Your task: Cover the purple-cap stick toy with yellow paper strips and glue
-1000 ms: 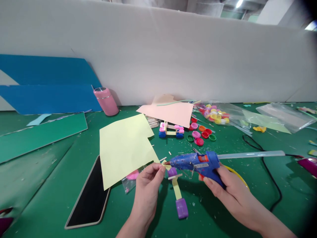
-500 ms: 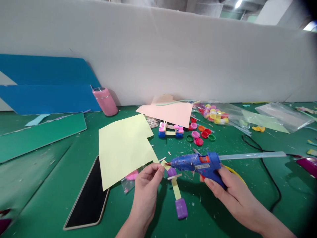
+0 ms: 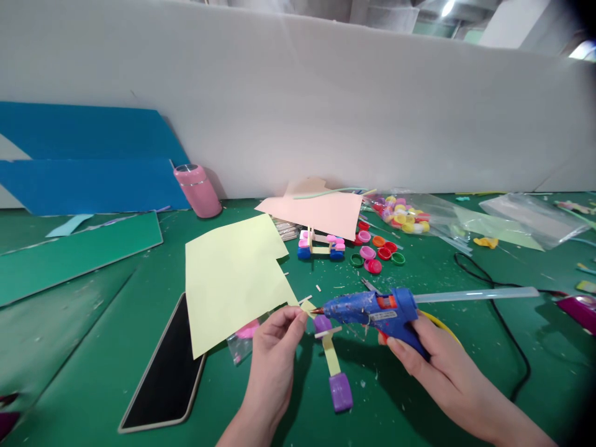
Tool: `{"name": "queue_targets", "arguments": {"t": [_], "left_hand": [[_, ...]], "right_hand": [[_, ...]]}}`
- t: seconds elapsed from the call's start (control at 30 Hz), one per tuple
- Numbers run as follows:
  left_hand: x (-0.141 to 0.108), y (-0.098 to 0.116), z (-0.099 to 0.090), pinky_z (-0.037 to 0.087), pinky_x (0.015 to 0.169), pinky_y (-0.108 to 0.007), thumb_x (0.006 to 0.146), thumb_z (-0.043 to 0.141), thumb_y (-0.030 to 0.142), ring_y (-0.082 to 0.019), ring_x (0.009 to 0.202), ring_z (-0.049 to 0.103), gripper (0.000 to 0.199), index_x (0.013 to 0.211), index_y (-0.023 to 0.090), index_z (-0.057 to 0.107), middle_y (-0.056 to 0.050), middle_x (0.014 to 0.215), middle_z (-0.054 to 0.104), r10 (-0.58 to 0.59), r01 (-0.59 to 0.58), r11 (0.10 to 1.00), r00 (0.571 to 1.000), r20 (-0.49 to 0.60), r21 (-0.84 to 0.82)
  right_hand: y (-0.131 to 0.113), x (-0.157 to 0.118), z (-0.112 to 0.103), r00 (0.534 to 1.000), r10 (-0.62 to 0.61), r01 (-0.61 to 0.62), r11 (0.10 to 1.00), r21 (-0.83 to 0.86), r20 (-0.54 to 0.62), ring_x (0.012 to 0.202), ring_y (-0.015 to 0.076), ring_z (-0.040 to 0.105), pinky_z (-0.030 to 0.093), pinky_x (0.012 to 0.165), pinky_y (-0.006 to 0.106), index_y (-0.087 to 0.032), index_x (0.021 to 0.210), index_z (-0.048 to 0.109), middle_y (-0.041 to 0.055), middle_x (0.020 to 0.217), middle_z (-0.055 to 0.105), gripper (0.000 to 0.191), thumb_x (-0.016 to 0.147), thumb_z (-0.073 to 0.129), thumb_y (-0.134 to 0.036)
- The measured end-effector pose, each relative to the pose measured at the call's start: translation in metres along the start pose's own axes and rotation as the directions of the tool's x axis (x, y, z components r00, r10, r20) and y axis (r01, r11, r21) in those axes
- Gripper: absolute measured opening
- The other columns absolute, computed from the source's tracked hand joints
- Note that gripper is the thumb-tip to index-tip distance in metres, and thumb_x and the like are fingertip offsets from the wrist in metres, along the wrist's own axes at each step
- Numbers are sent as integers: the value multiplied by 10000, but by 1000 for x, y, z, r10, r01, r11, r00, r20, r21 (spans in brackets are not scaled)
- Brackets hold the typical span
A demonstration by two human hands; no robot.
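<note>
Between its thumb and index finger, my left hand [image 3: 278,347] pinches a small pale yellow paper strip [image 3: 308,306]. My right hand [image 3: 431,366] is wrapped round the handle of a blue glue gun [image 3: 377,310], whose tip points left at the strip, close to my left fingertips. A clear glue stick [image 3: 475,293] juts out of the gun's back. Under the nozzle lies a purple block [image 3: 322,324] with a thin white stick [image 3: 328,332] across it. A yellow strip [image 3: 331,355] links it to a second purple block [image 3: 341,392] nearer me.
Yellow paper [image 3: 233,273] partly covers a phone [image 3: 162,372] at left. Behind are a small pink and blue model [image 3: 321,244], colored rings [image 3: 367,252], pink paper [image 3: 326,211], a pink bottle [image 3: 199,191] and a bag of caps [image 3: 403,214]. A black cable [image 3: 507,335] lies right.
The glue gun and my right hand have shifted slightly to the right. My left hand has stayed nearly in place, still pinching the strip.
</note>
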State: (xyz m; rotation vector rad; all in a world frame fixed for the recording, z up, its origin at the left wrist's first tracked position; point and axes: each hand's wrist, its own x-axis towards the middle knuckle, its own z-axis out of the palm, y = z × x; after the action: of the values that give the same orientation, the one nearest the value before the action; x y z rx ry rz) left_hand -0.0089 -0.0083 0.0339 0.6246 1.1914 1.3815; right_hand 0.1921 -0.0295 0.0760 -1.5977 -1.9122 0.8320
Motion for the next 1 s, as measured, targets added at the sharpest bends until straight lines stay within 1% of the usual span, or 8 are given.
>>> {"name": "queue_targets", "arguments": {"t": [0.13,0.3,0.5,0.57,0.63,0.73,0.83,1.0], "left_hand": [[2,-1,-1,358,624,-193,633,710,250,-103,644,449,107,651,159,657,18,629,564,-12,12,1000,1000,-4,-20],[4,-4,-5,359,629,-191,646,708,251,-96,637,447,105,661,160,657,23,625,556,-21,21,999,1000,14,-33],[4,-3,-6,352,629,-184,659,701,276,-93,639,441,129,669,160,646,29,619,548,-37,37,999,999,21,-38],[4,-2,-5,350,633,-184,659,701,277,-93,643,439,131,670,160,643,30,621,546,-38,39,999,999,21,-37],[5,-2,-5,349,637,-184,659,700,271,-93,647,438,125,671,162,640,31,624,543,-35,35,999,999,21,-37],[5,-3,-5,345,627,-187,664,696,263,-95,641,429,120,657,161,633,32,613,533,-31,32,999,999,33,-31],[3,-4,-6,346,622,-192,666,693,263,-96,636,427,120,650,161,634,29,614,534,-27,29,999,999,45,-28],[1,-4,-4,350,622,-194,648,705,264,-95,628,434,115,655,164,648,28,615,546,-26,27,999,999,39,-37]], "right_hand": [[1,-1,0,999,20,-21,1000,20,37,680,185,538,424,581,283,-222,952,533,33,789,608,263,871,386,-424],[3,-2,1,998,46,-48,998,31,50,675,185,535,431,585,280,-214,969,525,32,793,608,289,868,379,-441],[7,-4,1,999,40,-40,999,8,6,714,190,550,436,577,267,-221,1000,533,37,842,615,284,864,396,-429],[7,-5,0,999,45,-45,999,4,13,738,190,555,440,585,265,-222,1019,526,37,866,616,284,866,396,-423],[7,-5,0,999,41,-41,999,-6,18,724,185,555,440,588,265,-223,1002,529,32,848,618,267,867,397,-412],[4,-3,-1,999,32,-32,999,-16,-15,686,181,552,442,594,270,-224,933,544,26,801,618,245,865,401,-411],[1,-1,-1,999,27,-27,1000,-11,-26,692,184,550,444,615,280,-225,882,542,27,803,618,258,865,384,-429],[1,3,-1,1000,19,-19,998,-52,2,680,184,542,438,615,296,-228,980,520,22,806,610,268,869,377,-424]]}}
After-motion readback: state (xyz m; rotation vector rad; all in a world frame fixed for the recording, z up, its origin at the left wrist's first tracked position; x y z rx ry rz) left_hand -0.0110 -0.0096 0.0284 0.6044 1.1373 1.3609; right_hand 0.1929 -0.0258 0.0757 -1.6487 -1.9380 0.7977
